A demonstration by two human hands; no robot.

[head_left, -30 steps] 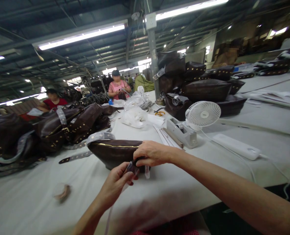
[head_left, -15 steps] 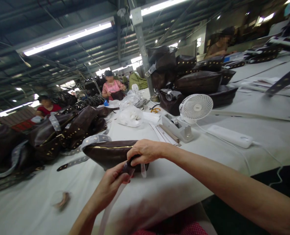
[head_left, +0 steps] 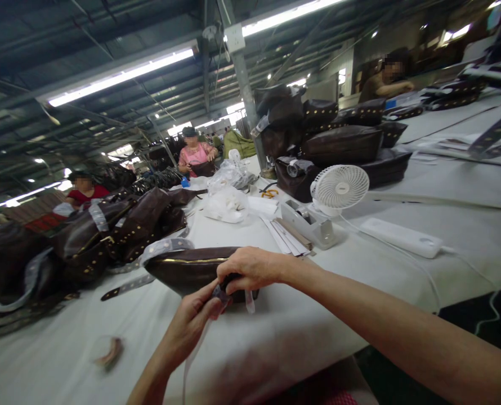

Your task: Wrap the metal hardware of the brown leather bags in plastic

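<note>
My left hand [head_left: 193, 318] pinches a small dark piece [head_left: 222, 295] with clear film on it, and the fingers of my right hand [head_left: 250, 269] are curled tight on the same piece. The brown bag [head_left: 183, 274] is just beyond them, near the middle of the surface [head_left: 305, 318] — whether my right hand touches it, I cannot tell. Bare cloth lies between the bag and the near edge. On the far left, piled bags [head_left: 136, 225] limit the room; on the right, the tape dispenser [head_left: 305, 225] and the fan [head_left: 340, 188] stand beyond my forearm.
</note>
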